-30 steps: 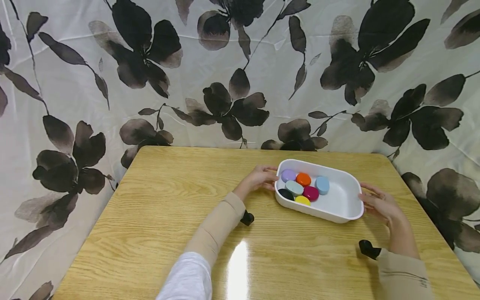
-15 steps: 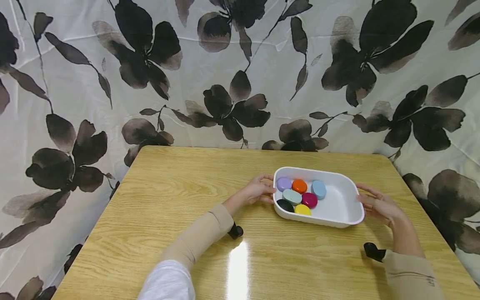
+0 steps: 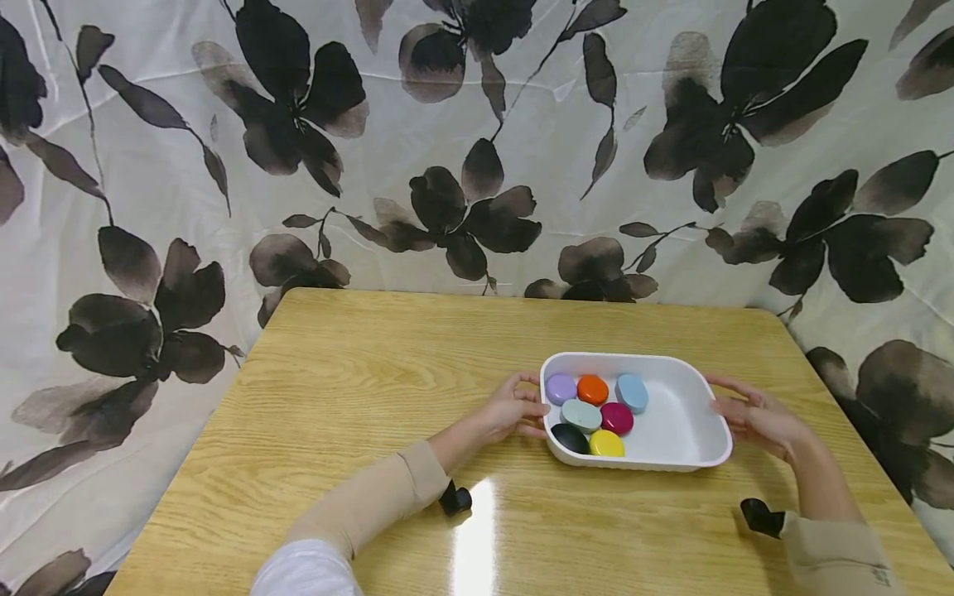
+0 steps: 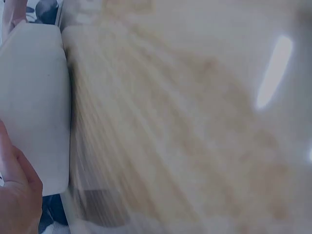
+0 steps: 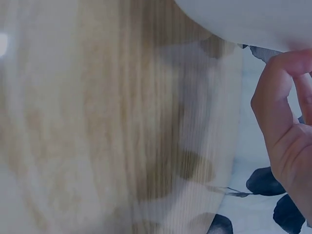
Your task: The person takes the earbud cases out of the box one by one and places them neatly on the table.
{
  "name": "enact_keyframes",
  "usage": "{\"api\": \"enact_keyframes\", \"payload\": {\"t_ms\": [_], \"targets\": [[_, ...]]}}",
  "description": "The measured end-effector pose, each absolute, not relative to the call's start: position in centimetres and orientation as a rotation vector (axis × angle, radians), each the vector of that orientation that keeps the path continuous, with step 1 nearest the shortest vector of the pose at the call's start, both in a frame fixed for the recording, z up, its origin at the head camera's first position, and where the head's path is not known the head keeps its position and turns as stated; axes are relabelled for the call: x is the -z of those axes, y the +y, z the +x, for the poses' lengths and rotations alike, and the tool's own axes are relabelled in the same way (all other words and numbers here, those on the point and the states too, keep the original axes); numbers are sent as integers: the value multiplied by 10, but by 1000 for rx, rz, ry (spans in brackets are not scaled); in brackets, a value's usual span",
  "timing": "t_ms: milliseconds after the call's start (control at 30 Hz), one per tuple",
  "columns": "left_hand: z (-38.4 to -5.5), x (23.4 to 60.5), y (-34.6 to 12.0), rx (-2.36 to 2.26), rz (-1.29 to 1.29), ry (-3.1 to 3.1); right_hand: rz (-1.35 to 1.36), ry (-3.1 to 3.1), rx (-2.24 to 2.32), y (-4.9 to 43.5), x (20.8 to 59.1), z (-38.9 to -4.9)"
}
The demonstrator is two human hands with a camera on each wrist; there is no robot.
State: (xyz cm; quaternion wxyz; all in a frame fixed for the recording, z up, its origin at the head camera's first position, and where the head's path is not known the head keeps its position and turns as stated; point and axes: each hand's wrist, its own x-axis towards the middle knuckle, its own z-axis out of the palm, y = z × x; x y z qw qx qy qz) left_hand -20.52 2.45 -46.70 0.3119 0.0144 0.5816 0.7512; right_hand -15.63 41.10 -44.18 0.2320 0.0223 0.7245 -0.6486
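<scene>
Head view alone shows inside the white tray [image 3: 674,418]: seven rounded pieces grouped toward its left end, namely lilac piece [image 3: 561,389], orange piece [image 3: 592,389], light blue piece [image 3: 631,393], pale grey-green piece [image 3: 581,415], crimson piece [image 3: 617,419], black piece [image 3: 570,439], yellow piece [image 3: 607,444]. Left hand [image 3: 514,410] pinches the tray's left end, thumb at the rim; right hand [image 3: 763,420] pinches its right end likewise. Left wrist view shows instead the tray's plain outer wall, with the right hand at its far end; right wrist view gives a curved bit of tray underside plus the right hand's bent thumb and finger, fingertips blurred. Can't tell if tray touches the table. Writing: small dark mark on the right sleeve [image 3: 835,550], right of and nearer the camera than the tray, unreadable. Surface: wooden table [image 3: 358,372] under the tray, yellowish with visible grain, bright glare [image 3: 474,538] left of and nearer than the tray. Behind the tray hangs white cloth [image 3: 328,240] printed with dark flowers, some creases.
</scene>
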Motion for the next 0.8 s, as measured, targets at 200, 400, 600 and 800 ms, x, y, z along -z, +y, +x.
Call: {"api": "enact_keyframes", "payload": {"t_ms": [200,400,600,800], "targets": [[-187,472,20,-2038,65,1516,33,1987,1780,409,445,-145],[-175,473,14,-2019,83,1522,-37,1982,1803,406,449,-134],[-165,472,8,-2021,89,1504,-99,1961,1831,402,451,-125],[-159,472,4,-2035,110,1491,-145,1931,1874,398,453,-118]]}}
